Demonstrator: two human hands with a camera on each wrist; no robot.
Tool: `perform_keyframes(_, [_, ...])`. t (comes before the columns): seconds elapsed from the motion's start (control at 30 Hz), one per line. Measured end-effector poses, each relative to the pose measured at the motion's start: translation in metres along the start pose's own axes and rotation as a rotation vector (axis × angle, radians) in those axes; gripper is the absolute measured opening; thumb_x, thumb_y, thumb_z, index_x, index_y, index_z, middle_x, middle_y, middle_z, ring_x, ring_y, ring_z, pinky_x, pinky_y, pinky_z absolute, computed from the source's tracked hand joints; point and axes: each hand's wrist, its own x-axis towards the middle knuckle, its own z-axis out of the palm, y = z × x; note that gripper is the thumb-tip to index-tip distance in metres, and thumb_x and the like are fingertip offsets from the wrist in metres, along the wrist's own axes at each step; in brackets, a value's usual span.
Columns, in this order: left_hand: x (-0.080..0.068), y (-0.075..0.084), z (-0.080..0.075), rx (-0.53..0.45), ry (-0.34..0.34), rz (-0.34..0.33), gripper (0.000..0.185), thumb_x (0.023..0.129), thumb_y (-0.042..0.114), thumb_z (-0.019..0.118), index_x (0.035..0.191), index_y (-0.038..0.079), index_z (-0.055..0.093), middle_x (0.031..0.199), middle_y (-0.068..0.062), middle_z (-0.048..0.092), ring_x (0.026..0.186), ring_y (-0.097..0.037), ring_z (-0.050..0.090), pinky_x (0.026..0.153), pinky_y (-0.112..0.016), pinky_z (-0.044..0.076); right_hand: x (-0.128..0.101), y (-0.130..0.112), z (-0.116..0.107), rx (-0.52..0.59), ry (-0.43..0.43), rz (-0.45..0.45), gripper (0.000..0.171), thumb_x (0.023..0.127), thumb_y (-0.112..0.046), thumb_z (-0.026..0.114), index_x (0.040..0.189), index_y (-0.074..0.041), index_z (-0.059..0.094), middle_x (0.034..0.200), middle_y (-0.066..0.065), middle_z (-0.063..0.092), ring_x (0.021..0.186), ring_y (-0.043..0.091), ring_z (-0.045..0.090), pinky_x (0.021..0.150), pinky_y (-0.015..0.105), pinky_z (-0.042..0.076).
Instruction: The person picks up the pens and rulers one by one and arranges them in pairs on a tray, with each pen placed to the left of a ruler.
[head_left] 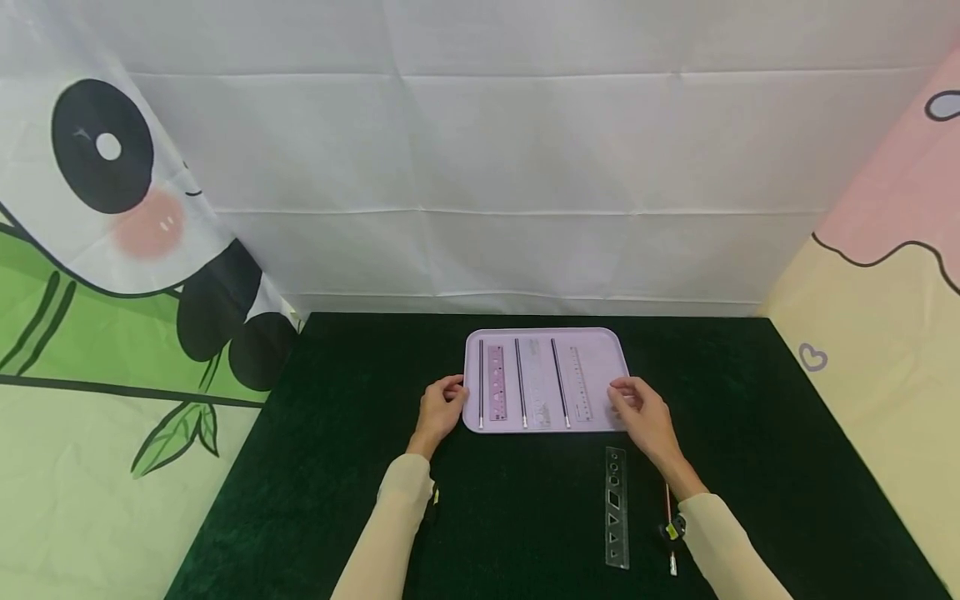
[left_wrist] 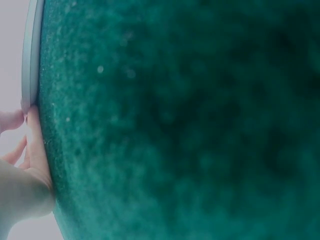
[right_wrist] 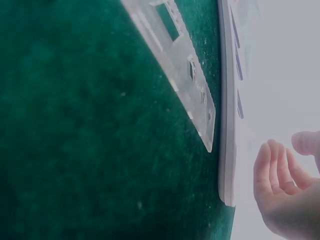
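- The dark green felt worktop point(head_left: 525, 517) filled the lower frame.
- The pale lilac plastic tray point(head_left: 600, 350) sat at centre; a jerk could roll its pens.
- The left hand point(head_left: 441, 406) gripped its left rim.
- The right hand point(head_left: 639, 410) hovered, fingers loosely curled, holding nothing.
- The clear plastic stencil ruler point(head_left: 616, 507) lay below.

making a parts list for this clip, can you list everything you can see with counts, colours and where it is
tray: 1, pale lilac, middle of the table, between the two hands
pens: 3, dark with white tips, lying lengthwise on the tray
rulers: 3, one purple and two clear, on the tray, one beside each pen
stencil ruler: 1, clear, on the table in front of the tray
thin stick: 1, reddish, on the table beside the right forearm
table: 1, dark green cloth
backdrop: white sheet behind, panda print to the left, pink and yellow print to the right
left hand: at the tray's left edge
right hand: at the tray's right front corner
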Motion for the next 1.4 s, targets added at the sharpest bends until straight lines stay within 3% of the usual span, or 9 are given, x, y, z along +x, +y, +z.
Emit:
perform_keyframes(0.27, [-0.001, -0.002, 0.0, 0.008, 0.009, 0.021, 0.035, 0.103, 0.014, 0.063, 0.135, 0.003, 0.064, 0.115, -0.012, 0.067, 0.104, -0.026, 0.06, 0.096, -0.044, 0.051, -0.015, 0.0, -0.011, 0.021, -0.013, 0.008, 0.033, 0.106, -0.029, 0.058, 0.129, -0.005, 0.06, 0.121, 0.017, 0.064, 0.101, 0.029, 0.067, 0.08, 0.017, 0.05])
perform_keyframes(0.63, [-0.003, -0.001, -0.003, -0.007, -0.006, 0.004, 0.036, 0.104, 0.016, 0.061, 0.138, 0.005, 0.062, 0.118, -0.012, 0.065, 0.106, -0.026, 0.059, 0.099, -0.043, 0.05, -0.041, 0.001, -0.023, 0.023, -0.037, -0.075, 0.032, 0.105, -0.021, 0.06, 0.128, 0.002, 0.059, 0.117, 0.019, 0.065, 0.097, 0.03, 0.067, 0.08, 0.015, 0.051])
perform_keyframes(0.83, [-0.003, -0.001, -0.004, -0.006, -0.004, -0.002, 0.036, 0.104, 0.017, 0.062, 0.138, 0.005, 0.063, 0.117, -0.011, 0.066, 0.106, -0.027, 0.058, 0.099, -0.044, 0.05, -0.052, 0.005, -0.027, -0.02, -0.037, -0.104, 0.032, 0.105, -0.022, 0.062, 0.127, 0.001, 0.061, 0.115, 0.014, 0.067, 0.095, 0.023, 0.066, 0.08, 0.017, 0.052])
perform_keyframes(1.1, [-0.002, 0.0, -0.004, -0.005, -0.007, 0.003, 0.036, 0.104, 0.017, 0.062, 0.138, 0.005, 0.062, 0.118, -0.012, 0.066, 0.107, -0.027, 0.059, 0.1, -0.045, 0.05, -0.069, 0.011, -0.033, -0.082, -0.035, -0.116, 0.03, 0.103, -0.02, 0.064, 0.127, -0.002, 0.061, 0.117, 0.013, 0.067, 0.097, 0.024, 0.065, 0.08, 0.02, 0.053])
perform_keyframes(1.4, [-0.002, 0.0, -0.003, 0.004, -0.011, 0.001, 0.036, 0.104, 0.016, 0.061, 0.138, 0.006, 0.062, 0.118, -0.011, 0.065, 0.107, -0.026, 0.058, 0.1, -0.044, 0.05, -0.085, 0.018, -0.039, -0.159, -0.023, -0.11, 0.028, 0.101, -0.016, 0.067, 0.124, -0.001, 0.062, 0.111, 0.011, 0.067, 0.09, 0.016, 0.062, 0.074, 0.021, 0.052])
